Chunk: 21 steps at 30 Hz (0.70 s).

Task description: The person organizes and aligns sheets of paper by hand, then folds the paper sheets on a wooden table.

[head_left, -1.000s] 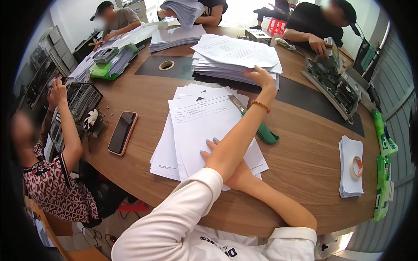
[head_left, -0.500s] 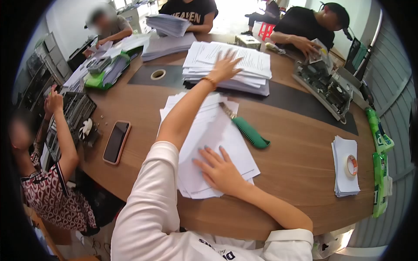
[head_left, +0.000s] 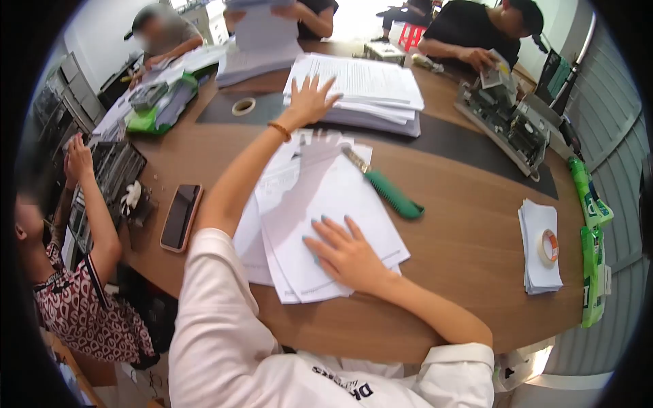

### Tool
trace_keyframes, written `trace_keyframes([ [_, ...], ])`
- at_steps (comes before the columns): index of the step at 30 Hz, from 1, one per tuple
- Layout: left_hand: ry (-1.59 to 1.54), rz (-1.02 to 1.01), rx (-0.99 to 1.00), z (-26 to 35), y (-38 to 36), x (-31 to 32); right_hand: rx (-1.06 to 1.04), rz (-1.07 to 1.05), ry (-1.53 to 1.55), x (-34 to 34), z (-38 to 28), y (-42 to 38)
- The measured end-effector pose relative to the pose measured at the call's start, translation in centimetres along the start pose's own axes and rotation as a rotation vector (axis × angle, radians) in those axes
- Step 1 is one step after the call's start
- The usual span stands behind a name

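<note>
My left hand [head_left: 309,102], a beaded bracelet at its wrist, is spread over the near left edge of a thick stack of printed paper [head_left: 381,85]. Its fingers are apart and grip nothing. Lower down, my right hand [head_left: 350,255] lies flat with fingers spread on loose white sheets [head_left: 326,197]. These sheets overlap unevenly, with one sticking out to the left under my left forearm. A tool with a green handle [head_left: 394,195] and a metal end lies across their upper right edge.
A phone [head_left: 181,217] and a tape roll [head_left: 243,107] lie left. On the right are a small paper pile [head_left: 539,248] with a tape roll [head_left: 547,247] and an opened machine [head_left: 507,129]. Several people work around the table, one holding up papers [head_left: 262,8].
My left hand has drawn back leftward from the stack's middle to its near left edge. A sheet now sticks out further left below. Across the table, a person has raised papers upright.
</note>
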<state>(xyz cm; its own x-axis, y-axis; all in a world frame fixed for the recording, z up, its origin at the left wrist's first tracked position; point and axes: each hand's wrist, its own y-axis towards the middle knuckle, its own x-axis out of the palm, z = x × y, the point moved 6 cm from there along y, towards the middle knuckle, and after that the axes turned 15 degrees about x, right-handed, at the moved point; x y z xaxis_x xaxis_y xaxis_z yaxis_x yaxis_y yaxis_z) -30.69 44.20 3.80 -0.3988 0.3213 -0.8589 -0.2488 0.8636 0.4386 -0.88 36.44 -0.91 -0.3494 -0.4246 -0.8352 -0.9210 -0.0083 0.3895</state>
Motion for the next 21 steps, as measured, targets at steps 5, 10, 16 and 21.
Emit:
trace_keyframes([
  [5, -0.564, -0.017, 0.203, 4.3, -9.6, -9.3, 0.024, -0.026, -0.009, 0.1, 0.0, -0.1],
  [10, -0.575, -0.357, 0.148, 8.3, -23.3, -12.0, 0.026, -0.014, -0.065, 0.1, -0.8, 0.5],
  [16, -0.453, -0.405, 0.146, 6.0, -25.2, -8.3, 0.025, -0.089, -0.135, 0.3, -0.4, 2.2],
  [21, -0.487, -0.375, 0.081, 3.8, -23.0, -6.3, 0.226, 0.092, -0.344, -4.8, 3.7, 2.8],
])
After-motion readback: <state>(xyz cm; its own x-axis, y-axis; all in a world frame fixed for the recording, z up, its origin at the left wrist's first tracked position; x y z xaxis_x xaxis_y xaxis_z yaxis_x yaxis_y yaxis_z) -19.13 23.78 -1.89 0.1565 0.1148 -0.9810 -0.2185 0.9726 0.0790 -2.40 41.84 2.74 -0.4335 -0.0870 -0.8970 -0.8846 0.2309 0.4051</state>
